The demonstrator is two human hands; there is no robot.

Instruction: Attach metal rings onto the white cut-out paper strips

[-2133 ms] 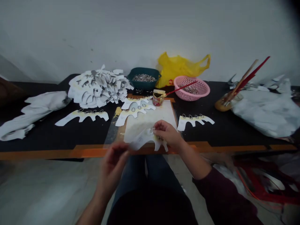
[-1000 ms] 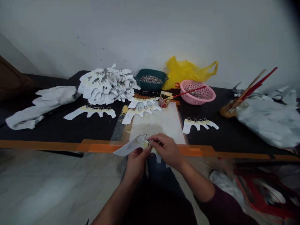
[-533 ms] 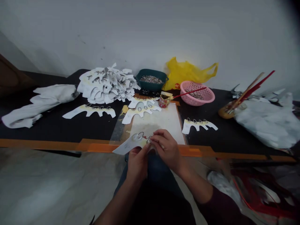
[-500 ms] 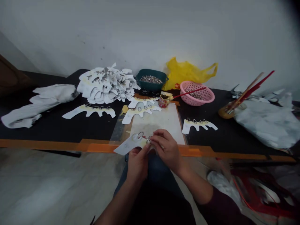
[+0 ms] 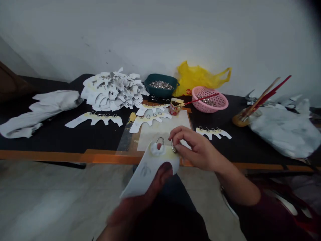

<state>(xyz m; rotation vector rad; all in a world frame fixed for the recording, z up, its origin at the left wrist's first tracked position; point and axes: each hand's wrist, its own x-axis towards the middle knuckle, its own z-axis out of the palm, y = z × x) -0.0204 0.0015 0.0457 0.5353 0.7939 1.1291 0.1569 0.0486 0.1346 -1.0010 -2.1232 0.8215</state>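
My left hand [image 5: 152, 190] holds a white scalloped piece [image 5: 146, 170] up near me, its thumb across the front. A yellowish band, like dried glue, runs along the piece's upper edge. One oval metal ring [image 5: 163, 140] stands up from that edge, with a fingertip showing through behind it. Between the thumb and fingers of my right hand [image 5: 192, 145] is a second metal ring [image 5: 173, 146], at the same edge. Whether this ring is fixed to the piece I cannot tell. Similar white pieces with rings lie on the black table, one at left [image 5: 95, 118], one at right [image 5: 213, 132].
A heap of white pieces [image 5: 112, 93] stands at the back left, beside a crumpled white cloth [image 5: 57, 103]. Behind are a green basin [image 5: 152, 89] of metal rings, a pink basket [image 5: 220, 102], a small glue tub [image 5: 175, 108] and a yellow bag [image 5: 198, 77]. A brush jar [image 5: 240, 120] stands right.
The white piece has come closer to me and tilted more upright. My right hand has shifted up and to the right, still at the piece's ringed edge.
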